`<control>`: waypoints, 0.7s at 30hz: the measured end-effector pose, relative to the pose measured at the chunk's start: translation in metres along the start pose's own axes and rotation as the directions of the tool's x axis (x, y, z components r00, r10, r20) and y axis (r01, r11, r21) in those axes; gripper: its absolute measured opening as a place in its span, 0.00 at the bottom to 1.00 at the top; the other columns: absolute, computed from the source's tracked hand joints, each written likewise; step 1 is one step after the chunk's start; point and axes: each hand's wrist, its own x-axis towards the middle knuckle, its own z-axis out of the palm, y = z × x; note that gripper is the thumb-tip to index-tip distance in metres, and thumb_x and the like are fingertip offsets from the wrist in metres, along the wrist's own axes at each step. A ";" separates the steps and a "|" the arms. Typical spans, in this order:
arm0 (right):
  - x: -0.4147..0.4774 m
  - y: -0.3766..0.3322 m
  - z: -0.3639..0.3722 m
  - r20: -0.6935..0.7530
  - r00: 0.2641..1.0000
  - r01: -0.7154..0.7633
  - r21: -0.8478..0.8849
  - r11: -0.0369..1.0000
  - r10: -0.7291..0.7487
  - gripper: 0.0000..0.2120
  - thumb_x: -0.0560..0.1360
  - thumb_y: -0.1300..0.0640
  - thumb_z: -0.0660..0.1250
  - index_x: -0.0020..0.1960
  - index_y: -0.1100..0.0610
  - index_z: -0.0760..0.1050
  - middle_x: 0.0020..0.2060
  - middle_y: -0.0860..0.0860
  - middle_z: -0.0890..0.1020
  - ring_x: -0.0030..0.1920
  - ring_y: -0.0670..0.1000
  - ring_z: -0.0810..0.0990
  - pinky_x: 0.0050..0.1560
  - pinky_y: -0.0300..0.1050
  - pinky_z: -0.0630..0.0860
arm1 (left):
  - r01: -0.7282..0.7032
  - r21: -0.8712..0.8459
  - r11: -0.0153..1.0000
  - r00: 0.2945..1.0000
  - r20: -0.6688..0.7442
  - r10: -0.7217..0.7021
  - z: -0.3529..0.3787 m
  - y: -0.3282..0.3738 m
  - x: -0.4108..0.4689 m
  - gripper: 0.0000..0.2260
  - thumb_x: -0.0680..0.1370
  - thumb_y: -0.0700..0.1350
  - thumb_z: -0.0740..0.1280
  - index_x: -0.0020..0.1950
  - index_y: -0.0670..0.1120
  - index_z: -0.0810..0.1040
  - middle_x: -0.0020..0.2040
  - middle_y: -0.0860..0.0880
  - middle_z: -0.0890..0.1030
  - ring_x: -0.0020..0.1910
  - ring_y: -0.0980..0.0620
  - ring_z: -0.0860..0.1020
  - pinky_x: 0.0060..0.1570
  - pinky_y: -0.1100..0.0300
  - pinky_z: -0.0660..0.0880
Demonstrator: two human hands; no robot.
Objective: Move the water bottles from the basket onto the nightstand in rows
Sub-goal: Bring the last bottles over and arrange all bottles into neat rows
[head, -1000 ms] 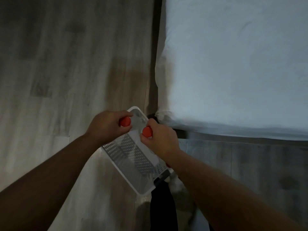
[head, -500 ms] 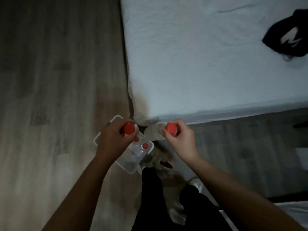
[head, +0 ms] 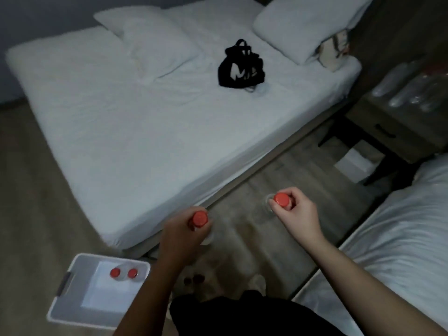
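Head view: a person stands on the wood floor between two beds, looking down at both hands.
Basket: a white plastic basket [head: 106,257] sits on the floor at lower left, just beside the corner of the large bed [head: 145,112].
Basket bottles: two basket bottles [head: 115,272] stand side by side near the far wall. Their red caps are plain, but their clear bodies nearly vanish against the white.
Left hand: the left hand [head: 180,238] has its fingers curled round the neck of the left-hand bottle [head: 200,218]. The bottle is upright over the floor by the bed's edge, red cap on top. Most of its clear body is hidden behind the hand.
Right hand: the right hand [head: 295,212] has its fingers and thumb pinching the right-hand bottle [head: 281,199] just under its red cap. It is over the floor, further out than the left, and only a faint transparent outline of the body shows.
Hard to tell: two small dark round spots [head: 192,280] on the floor near the person's dark clothing are too dim to identify.
Nightstand: the wooden nightstand [head: 388,127] with a dark drawer handle stands far right between the beds, cut off by the picture's edge.
Nightstand bottles: clear nightstand bottles [head: 412,93] are grouped on its surface, too blurred to count or to see any rows.
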 end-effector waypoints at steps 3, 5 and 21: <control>0.011 0.041 -0.053 -0.042 0.997 -0.066 -0.059 0.996 0.063 0.10 0.66 0.54 0.76 0.39 0.48 0.75 0.32 0.43 0.80 0.35 0.39 0.79 0.37 0.33 0.72 | -0.022 -0.018 1.000 0.998 0.060 0.023 0.055 0.044 0.014 0.05 0.69 0.48 0.72 0.40 0.58 0.79 0.39 0.58 0.82 0.42 0.61 0.79 0.46 0.58 0.78; 0.015 0.064 -0.088 -0.042 0.993 -0.111 -0.087 0.990 0.107 0.09 0.66 0.53 0.76 0.40 0.49 0.76 0.33 0.43 0.80 0.37 0.42 0.79 0.38 0.36 0.72 | -0.014 -0.042 0.999 0.997 0.082 0.017 0.090 0.068 0.023 0.11 0.68 0.44 0.74 0.39 0.60 0.78 0.39 0.60 0.82 0.44 0.66 0.78 0.47 0.59 0.77; 0.029 0.144 -0.247 -0.354 0.875 -0.323 0.079 0.943 0.329 0.07 0.68 0.56 0.74 0.42 0.54 0.77 0.31 0.43 0.77 0.34 0.40 0.76 0.37 0.32 0.69 | -0.110 -0.236 0.966 0.958 0.233 0.166 0.236 0.217 0.090 0.09 0.69 0.40 0.75 0.40 0.53 0.79 0.32 0.67 0.80 0.33 0.71 0.76 0.35 0.79 0.69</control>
